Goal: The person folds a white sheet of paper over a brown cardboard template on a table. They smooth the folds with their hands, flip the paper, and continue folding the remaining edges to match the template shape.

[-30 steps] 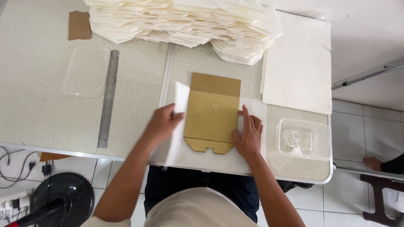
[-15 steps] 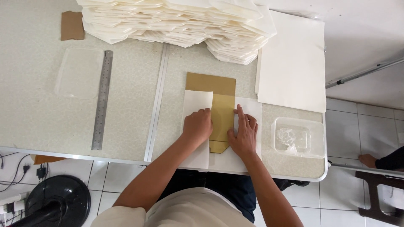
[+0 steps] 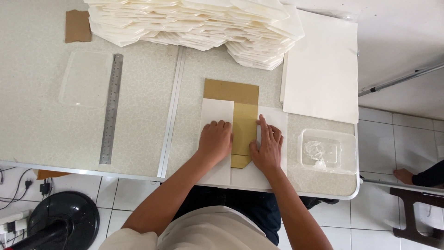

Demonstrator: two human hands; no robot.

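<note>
Both hands are flat and palm-down, not pinching anything. The left hand (image 3: 216,141) presses the folded-over left flap of a thin white paper sheet (image 3: 217,111), fingers together. The right hand (image 3: 267,148) lies on the sheet's right side with its index finger stretched along the edge of the brown cardboard template (image 3: 244,127), which sits under the paper at the near middle of the pale speckled surface (image 3: 143,115).

My guess is the paper is very light and floppy, holds a crease well, and slides easily on the smooth top, so flat palm pressure suits it better than a grip. For lifting, I'd take it at a free corner or edge. The cardboard looks stiff, matte and flat, with a notched near end, and it probably gives the fold a firm edge.

Right of the hands there's 1 clear plastic tub (image 3: 329,150) with crumpled film inside. Left are 1 long steel ruler (image 3: 111,109) and a clear plastic lid (image 3: 85,78). Further back lie a stack of flat white sheets (image 3: 323,69), a big heap of folded cream paper pieces (image 3: 194,23), and a small brown cardboard scrap (image 3: 77,26).
</note>
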